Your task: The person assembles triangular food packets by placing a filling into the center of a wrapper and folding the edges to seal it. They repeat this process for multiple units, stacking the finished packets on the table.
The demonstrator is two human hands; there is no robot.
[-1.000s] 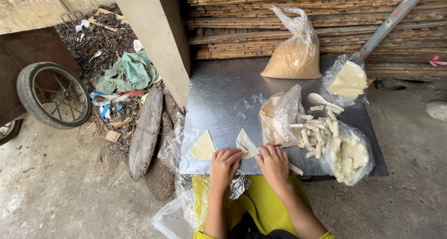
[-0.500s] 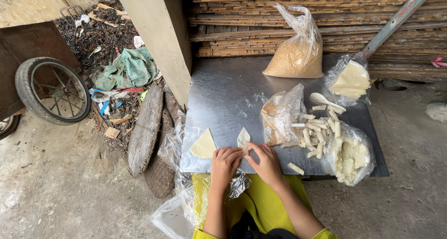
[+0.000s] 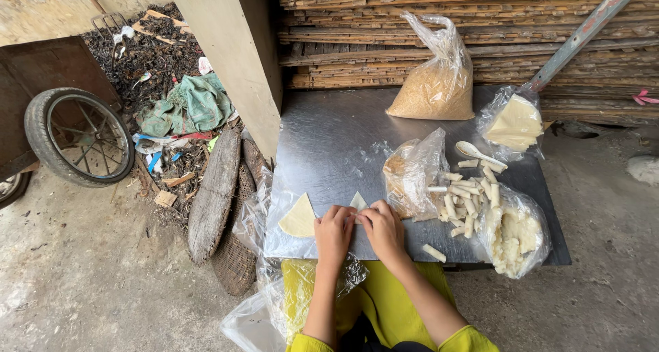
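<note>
Head view, steeply down over table (image 3: 329, 139)

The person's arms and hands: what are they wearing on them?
Both the left hand and the right hand are bare: no gloves, rings or watch visible. The forearms are uncovered too. Short bright yellow-green sleeves end near the elbows, matching the yellow garment over the lap.

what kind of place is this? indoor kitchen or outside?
Likely an outdoor, makeshift food-prep spot, not a kitchen. A metal table stands on a bare concrete floor against stacked wooden slats, with a rubbish heap and a cart wheel beside it. Both hands fold a pale wrapper there.
</note>
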